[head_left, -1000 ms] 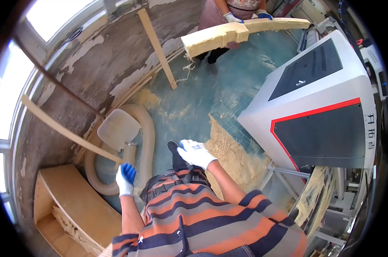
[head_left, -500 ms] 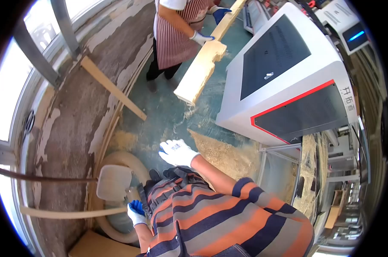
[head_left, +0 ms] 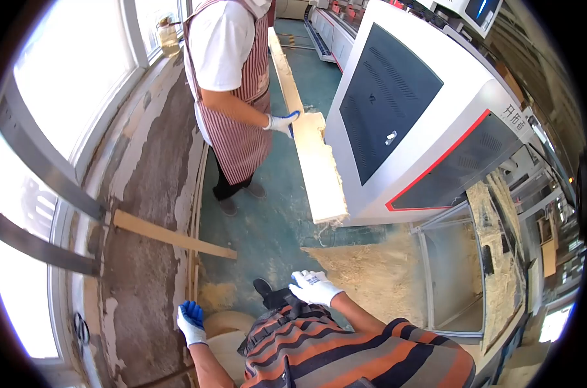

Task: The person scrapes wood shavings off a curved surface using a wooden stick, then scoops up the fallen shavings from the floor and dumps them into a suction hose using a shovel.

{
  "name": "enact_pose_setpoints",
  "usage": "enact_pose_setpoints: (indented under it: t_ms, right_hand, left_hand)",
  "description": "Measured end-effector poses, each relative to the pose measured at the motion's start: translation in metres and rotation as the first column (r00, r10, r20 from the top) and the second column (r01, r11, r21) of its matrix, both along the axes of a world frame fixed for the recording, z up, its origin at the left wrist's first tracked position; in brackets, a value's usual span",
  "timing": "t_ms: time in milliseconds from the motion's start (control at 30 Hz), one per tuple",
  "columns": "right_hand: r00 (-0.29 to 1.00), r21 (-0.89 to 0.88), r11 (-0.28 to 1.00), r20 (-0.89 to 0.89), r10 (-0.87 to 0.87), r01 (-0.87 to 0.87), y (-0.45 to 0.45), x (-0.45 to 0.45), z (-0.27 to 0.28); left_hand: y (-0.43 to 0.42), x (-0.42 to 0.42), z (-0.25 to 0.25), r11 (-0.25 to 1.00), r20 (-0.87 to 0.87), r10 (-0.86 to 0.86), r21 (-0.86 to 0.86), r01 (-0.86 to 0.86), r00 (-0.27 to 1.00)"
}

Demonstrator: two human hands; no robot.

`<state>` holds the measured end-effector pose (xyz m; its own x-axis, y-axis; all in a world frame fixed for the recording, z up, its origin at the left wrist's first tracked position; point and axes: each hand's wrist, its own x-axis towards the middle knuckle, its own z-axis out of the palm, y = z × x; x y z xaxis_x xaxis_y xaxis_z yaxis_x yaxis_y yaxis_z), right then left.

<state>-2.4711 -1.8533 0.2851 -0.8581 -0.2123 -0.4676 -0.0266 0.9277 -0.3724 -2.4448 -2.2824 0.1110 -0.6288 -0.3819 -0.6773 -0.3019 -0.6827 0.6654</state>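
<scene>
My left hand point(head_left: 192, 323), in a white glove with blue-coated fingers, hangs at my left side. Its fingers are loosely bent and nothing shows in them. In front of my body, my right hand point(head_left: 313, 288) wears a white glove; the back faces up, with the fingers apart and no object visible. Ahead, a co-worker in a striped apron point(head_left: 240, 145) grips a long, rough-edged wooden board point(head_left: 316, 171) with a gloved hand point(head_left: 282, 123). The board's near end tilts down toward the floor, apart from my hands.
A white and dark machine cabinet point(head_left: 387, 110) stands right of the board. Sawdust point(head_left: 371, 265) covers the floor beside my right arm. A wooden strip point(head_left: 174, 234) juts from the window side at left. Below my left hand is a pale rounded object point(head_left: 225, 346).
My view has moved forward and swung. The co-worker and board now appear nearer and lower. My left hand shows higher, my right hand lower and farther right; both remain without a visible object.
</scene>
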Motion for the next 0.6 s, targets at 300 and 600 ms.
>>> enact_pose_setpoints:
  t_ms: [300, 600]
  right_hand:
    - [0.991, -0.036, 0.995, -0.097, -0.098, 0.095, -0.026, -0.1, 0.01]
    - [0.881, -0.068, 0.897, -0.173, -0.441, 0.436, -0.024, -0.085, -0.04]
  left_hand:
    - [-0.014, -0.093, 0.006, 0.994, 0.086, -0.091, 0.067, 0.085, 0.992]
    - [-0.059, -0.265, 0.021, 0.996, 0.13, -0.006, -0.092, 0.018, 0.992]
